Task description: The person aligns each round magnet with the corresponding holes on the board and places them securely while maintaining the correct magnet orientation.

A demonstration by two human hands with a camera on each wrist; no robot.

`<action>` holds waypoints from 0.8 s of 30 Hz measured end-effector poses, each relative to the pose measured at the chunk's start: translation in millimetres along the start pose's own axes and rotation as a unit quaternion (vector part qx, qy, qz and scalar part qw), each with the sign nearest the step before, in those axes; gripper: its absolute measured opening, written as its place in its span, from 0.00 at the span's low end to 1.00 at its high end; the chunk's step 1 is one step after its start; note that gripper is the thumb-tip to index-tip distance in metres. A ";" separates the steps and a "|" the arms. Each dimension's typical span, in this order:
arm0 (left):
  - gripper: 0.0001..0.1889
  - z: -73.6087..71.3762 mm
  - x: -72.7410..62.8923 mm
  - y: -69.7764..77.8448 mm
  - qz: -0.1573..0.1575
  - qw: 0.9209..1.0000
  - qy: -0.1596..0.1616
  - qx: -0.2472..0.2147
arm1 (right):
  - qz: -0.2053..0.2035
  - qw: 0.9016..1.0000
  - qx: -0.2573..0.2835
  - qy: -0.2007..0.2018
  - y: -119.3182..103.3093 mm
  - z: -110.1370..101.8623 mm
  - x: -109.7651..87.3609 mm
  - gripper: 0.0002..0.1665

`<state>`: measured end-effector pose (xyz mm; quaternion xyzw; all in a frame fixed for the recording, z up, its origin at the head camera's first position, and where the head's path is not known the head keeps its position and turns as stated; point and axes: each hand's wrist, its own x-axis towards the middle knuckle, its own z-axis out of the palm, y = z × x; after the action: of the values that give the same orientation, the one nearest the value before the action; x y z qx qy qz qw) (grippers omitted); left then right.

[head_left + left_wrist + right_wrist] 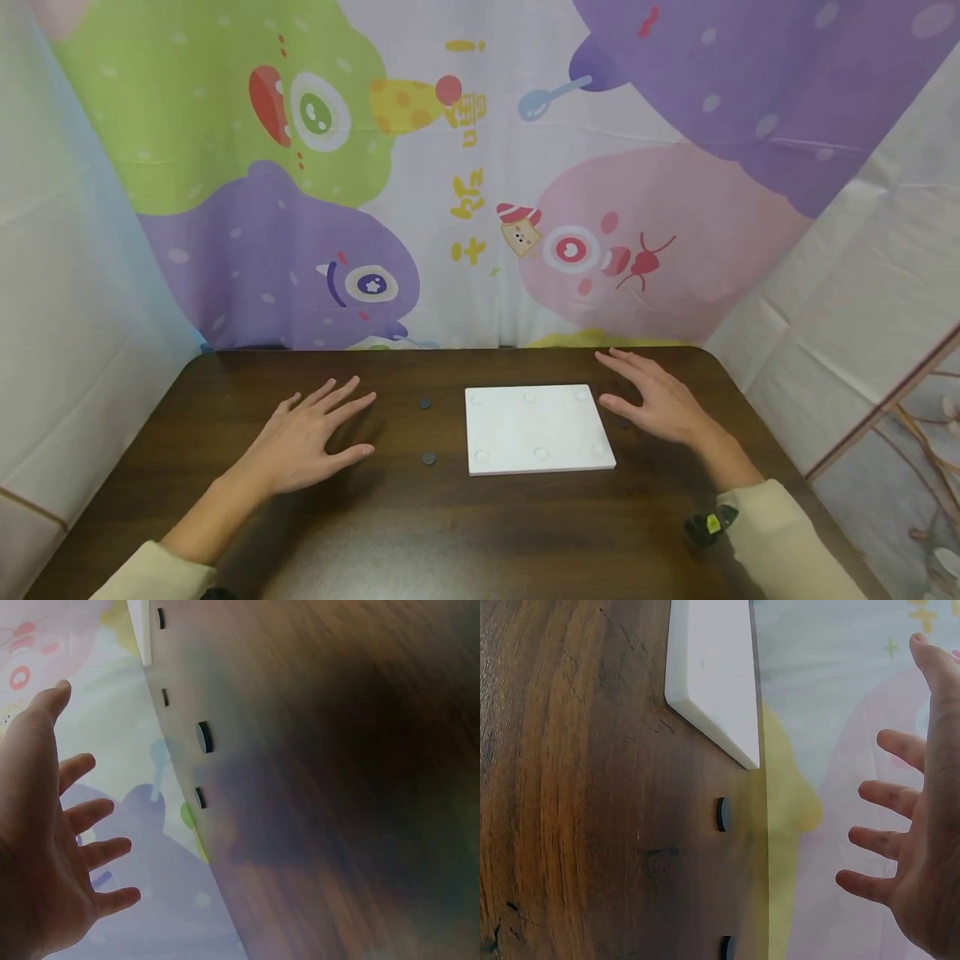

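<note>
A white rectangular board (538,429) with several shallow round recesses along its long edges lies flat on the dark wooden table. To its left are small dark discs, one farther back (425,403) and one nearer (429,458). My left hand (303,442) hovers left of these discs, fingers spread and holding nothing. In the left wrist view several discs show, among them a larger-looking one (205,737). Just beyond the board's right side, my right hand (660,402) is held with fingers extended and nothing in them. It partly hides a disc (621,423); the right wrist view shows two discs, one near the board's corner (723,814).
The wooden table (360,533) has rounded back corners. Behind it hangs a cloth (480,317) printed with cartoon monsters, and pale sheets (832,275) flank both sides. A dark wrist strap (705,527) sits at the right sleeve.
</note>
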<state>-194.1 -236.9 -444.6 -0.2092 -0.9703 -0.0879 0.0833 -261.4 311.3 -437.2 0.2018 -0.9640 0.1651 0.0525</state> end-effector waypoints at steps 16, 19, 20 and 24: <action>0.38 9.1 5.4 20.5 0.010 0.999 -0.006 -0.032 | 0.001 1.000 0.003 -0.006 -4.5 7.1 -0.8 0.44; 0.39 11.7 5.8 22.1 0.017 0.999 -0.006 -0.036 | 0.005 1.000 0.001 -0.008 -4.8 9.0 -0.5 0.45; 0.39 12.4 5.8 22.5 0.021 0.999 -0.005 -0.037 | 0.006 1.000 0.001 -0.009 -5.1 9.6 -0.5 0.45; 0.40 15.7 6.2 24.3 0.033 0.999 0.000 -0.043 | 0.007 1.000 0.001 -0.013 -5.7 12.2 -0.7 0.45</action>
<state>-191.5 -209.5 -455.3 -0.2443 -0.9583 -0.1264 0.0768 -258.8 302.5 -447.1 0.1971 -0.9658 0.1636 0.0390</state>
